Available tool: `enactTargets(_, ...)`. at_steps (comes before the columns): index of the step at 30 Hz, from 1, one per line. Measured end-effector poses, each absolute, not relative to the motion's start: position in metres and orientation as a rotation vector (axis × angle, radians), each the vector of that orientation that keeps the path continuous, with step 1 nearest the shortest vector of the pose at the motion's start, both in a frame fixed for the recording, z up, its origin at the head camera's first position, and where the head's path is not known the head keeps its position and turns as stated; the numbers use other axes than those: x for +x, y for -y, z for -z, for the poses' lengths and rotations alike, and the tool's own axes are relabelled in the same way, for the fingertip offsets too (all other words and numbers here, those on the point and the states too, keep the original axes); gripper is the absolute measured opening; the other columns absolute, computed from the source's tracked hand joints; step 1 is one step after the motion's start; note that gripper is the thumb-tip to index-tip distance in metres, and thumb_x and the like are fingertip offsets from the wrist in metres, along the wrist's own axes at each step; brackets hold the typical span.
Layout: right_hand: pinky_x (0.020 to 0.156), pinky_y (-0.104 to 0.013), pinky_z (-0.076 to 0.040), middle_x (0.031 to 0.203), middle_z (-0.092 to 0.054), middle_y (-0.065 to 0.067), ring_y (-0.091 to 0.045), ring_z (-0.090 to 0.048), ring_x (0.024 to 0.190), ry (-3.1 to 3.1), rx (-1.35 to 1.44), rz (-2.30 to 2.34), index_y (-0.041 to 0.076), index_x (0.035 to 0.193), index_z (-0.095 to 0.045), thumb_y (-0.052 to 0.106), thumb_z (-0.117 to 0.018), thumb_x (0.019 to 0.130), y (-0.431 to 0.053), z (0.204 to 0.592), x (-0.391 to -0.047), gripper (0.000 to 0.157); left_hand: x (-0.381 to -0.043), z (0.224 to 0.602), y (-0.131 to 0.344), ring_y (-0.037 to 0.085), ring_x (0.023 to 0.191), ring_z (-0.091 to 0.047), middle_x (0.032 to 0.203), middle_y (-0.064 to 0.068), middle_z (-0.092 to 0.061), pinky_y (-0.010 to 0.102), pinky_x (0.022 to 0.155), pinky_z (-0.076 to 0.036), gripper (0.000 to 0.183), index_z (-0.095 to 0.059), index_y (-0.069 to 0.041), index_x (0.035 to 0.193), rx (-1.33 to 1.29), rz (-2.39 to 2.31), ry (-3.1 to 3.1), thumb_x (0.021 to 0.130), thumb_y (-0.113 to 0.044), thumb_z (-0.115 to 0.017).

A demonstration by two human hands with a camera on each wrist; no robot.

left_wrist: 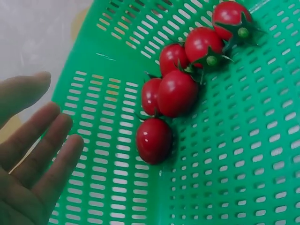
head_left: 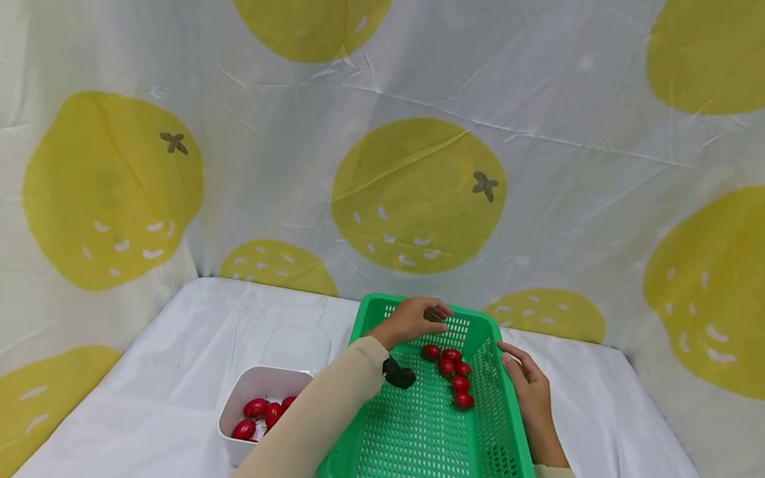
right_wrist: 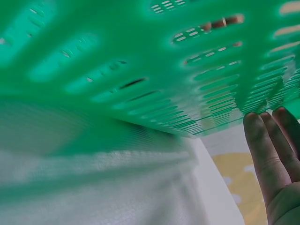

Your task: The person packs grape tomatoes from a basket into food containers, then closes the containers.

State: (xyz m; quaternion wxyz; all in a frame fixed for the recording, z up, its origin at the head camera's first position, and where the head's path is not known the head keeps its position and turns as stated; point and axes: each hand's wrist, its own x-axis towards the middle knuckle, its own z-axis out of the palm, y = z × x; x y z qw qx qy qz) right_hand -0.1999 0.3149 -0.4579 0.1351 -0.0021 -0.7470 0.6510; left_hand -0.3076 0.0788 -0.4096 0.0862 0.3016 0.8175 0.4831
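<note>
A green perforated plastic basket [head_left: 418, 455] stands on the white-covered table. Several red cherry tomatoes [head_left: 446, 367] lie in a cluster toward its far right part; the left wrist view shows green stalks on some tomatoes [left_wrist: 176, 93]. Over the basket's far end hovers my left hand [head_left: 412, 321], its fingers loosely bent and apart, holding nothing. Outside the right wall, my right hand [head_left: 531, 392] has its fingertips at the rim. In the right wrist view the straight fingers [right_wrist: 262, 150] rest near or against the basket's outer side; exact contact is hard to tell.
Left of the basket, a white square container [head_left: 237, 393] holds several red cherry tomatoes [head_left: 257, 409], partly hidden behind my left sleeve. A translucent lid [head_left: 296, 345] lies behind it. A white curtain [head_left: 549, 208] with yellow fruit prints surrounds the table.
</note>
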Motion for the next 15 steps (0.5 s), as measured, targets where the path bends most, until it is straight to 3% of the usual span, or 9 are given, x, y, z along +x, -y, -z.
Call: enactTargets(15, 0.061, -0.029, -0.056, 0.101, -0.072, 0.007, -0.012, -0.067, 0.074, 2.128, -0.026, -1.924, 0.005, 0.134, -0.055, 0.029, -0.054, 0.099, -0.32, 0.456, -0.192, 0.042, -0.307, 0.425, -0.091, 0.019, 0.111, -0.059, 0.113, 0.002, -0.068, 0.027, 0.085, -0.051, 0.028, -0.069, -0.01, 0.115, 0.794, -1.088, -2.565, 0.087, -0.007, -0.07)
